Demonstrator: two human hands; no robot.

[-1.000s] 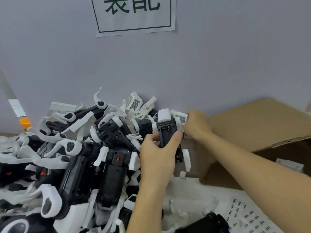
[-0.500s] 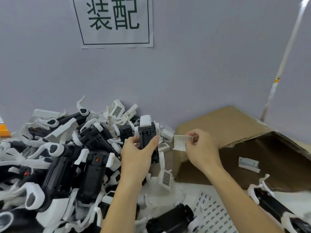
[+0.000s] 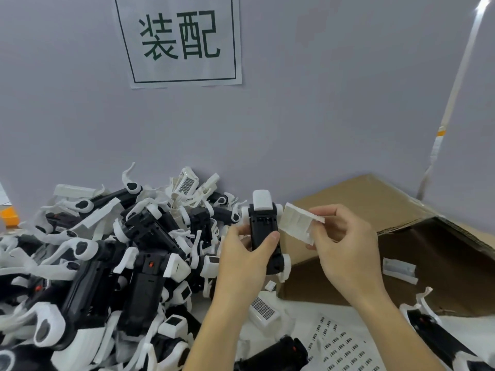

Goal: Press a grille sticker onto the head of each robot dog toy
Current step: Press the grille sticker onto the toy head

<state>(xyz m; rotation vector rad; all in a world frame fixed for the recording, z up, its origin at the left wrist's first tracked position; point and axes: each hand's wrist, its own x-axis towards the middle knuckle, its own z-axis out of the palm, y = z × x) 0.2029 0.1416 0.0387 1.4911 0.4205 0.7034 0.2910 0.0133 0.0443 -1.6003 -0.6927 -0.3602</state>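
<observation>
A heap of robot dog toys [image 3: 101, 263] fills the lower left. Just right of it, at centre frame, the left hand [image 3: 241, 263] grips one black toy [image 3: 263, 231] upright, thumb across its body. Further right, the right hand [image 3: 345, 247] pinches a white head piece [image 3: 298, 222] beside the toy's top. A sticker sheet [image 3: 340, 346] lies at lower right.

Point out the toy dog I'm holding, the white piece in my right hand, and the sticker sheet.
toy dog [image 3: 263, 231], head view, black belly
white piece [image 3: 297, 222], head view, flat face
sticker sheet [image 3: 340, 346], head view, printed rows
</observation>
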